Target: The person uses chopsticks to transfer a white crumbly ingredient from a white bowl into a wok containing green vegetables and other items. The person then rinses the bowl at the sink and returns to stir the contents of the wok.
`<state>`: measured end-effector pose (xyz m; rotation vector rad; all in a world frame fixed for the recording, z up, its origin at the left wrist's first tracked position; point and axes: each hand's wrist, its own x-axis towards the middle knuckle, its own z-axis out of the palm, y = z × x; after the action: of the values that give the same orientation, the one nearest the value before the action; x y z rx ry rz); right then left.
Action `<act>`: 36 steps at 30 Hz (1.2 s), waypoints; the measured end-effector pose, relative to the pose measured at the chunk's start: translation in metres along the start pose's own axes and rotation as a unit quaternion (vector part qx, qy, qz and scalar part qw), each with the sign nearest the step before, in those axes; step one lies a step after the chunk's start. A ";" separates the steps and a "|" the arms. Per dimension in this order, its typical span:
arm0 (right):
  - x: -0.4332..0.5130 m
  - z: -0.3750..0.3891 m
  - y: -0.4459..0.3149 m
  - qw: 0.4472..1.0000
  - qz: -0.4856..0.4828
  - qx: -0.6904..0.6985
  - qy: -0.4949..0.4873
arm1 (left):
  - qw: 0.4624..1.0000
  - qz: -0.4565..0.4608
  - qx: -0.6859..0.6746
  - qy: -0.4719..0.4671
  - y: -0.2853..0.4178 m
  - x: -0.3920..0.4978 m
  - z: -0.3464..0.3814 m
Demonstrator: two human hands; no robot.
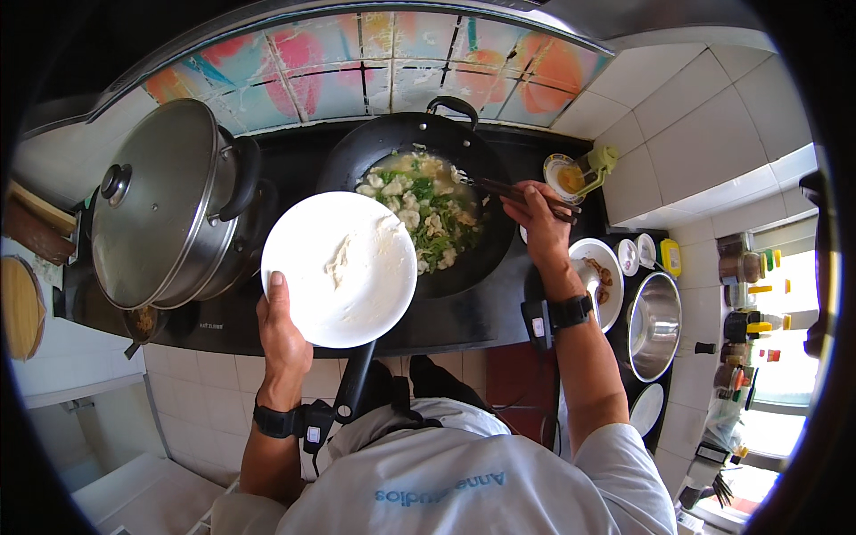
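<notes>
My left hand (284, 338) grips the rim of a white bowl (301, 247), tilted over the near left side of a black wok (351, 150). Pale, sticky residue clings to the inside of the bowl. In my right hand (543, 224) is a pair of dark chopsticks (503, 189), their tips at the food's right edge with a pale bit beside them. The wok holds leafy greens and pale lumps (411, 200) in cloudy liquid. Its long black handle (354, 384) points towards me, and the bowl hides part of the wok and food.
A large lidded steel pot (157, 214) stands left of the wok. On the right are an oil bottle (597, 166) on a small plate, a white bowl (616, 304) with brown pieces, and a steel basin (659, 328). Several jars (739, 267) line the windowsill.
</notes>
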<state>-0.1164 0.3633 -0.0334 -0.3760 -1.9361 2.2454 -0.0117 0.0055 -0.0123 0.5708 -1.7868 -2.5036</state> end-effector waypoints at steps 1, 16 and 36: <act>0.004 0.001 0.005 1.000 -0.009 0.000 -0.008 | 1.000 -0.005 0.005 0.002 0.000 0.000 -0.001; 0.006 0.026 -0.006 0.940 -0.134 -0.268 -0.163 | 1.000 -0.007 0.026 0.009 -0.001 -0.005 -0.004; 0.012 0.025 0.004 0.929 -0.175 -0.278 -0.171 | 0.999 -0.006 0.033 0.021 0.001 -0.007 -0.006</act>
<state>-0.1345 0.3424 -0.0349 0.3128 -2.5579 1.5886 -0.0040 0.0008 -0.0107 0.6343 -1.8640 -2.4280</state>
